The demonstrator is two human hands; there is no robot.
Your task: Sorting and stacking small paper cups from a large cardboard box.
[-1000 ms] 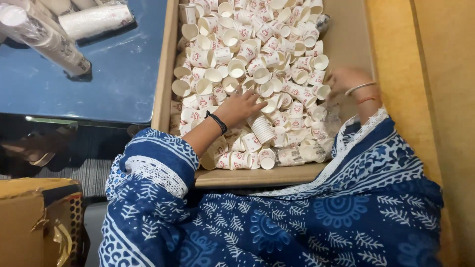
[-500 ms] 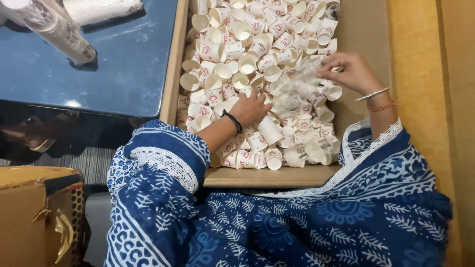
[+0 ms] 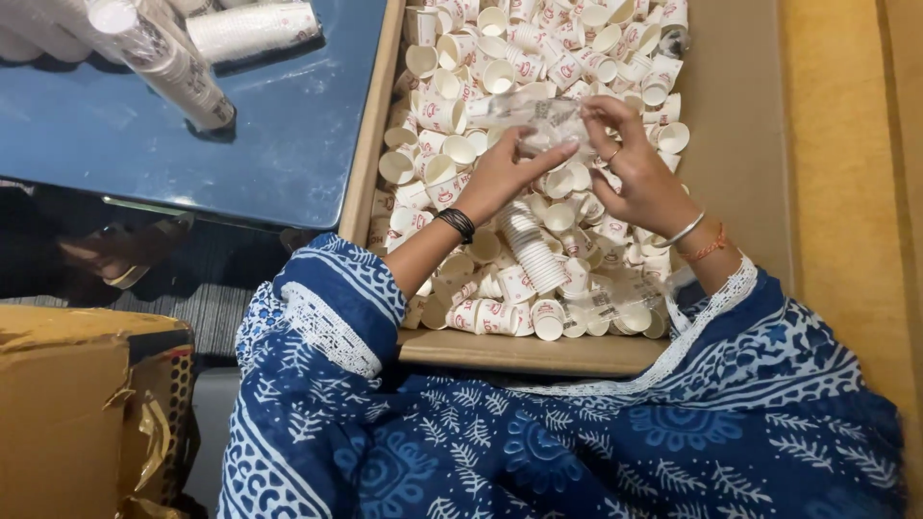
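Observation:
A big cardboard box (image 3: 731,144) holds several small white paper cups (image 3: 452,115) lying loose in a heap. Above the heap, my left hand (image 3: 500,173) and my right hand (image 3: 639,168) both grip a clear plastic sleeve (image 3: 538,120) stretched between them. A short stack of nested cups (image 3: 534,248) lies on the heap just below my hands. A black band is on my left wrist, bangles on my right. Blue patterned sleeves cover my arms.
A dark blue table (image 3: 212,135) stands left of the box, with wrapped stacks of cups (image 3: 163,58) on it. A torn brown carton (image 3: 77,413) sits at the lower left. A yellow surface (image 3: 846,192) runs along the right.
Both hands rose from the cup heap and came together over the middle of the box. They now hold a clear plastic sleeve between them.

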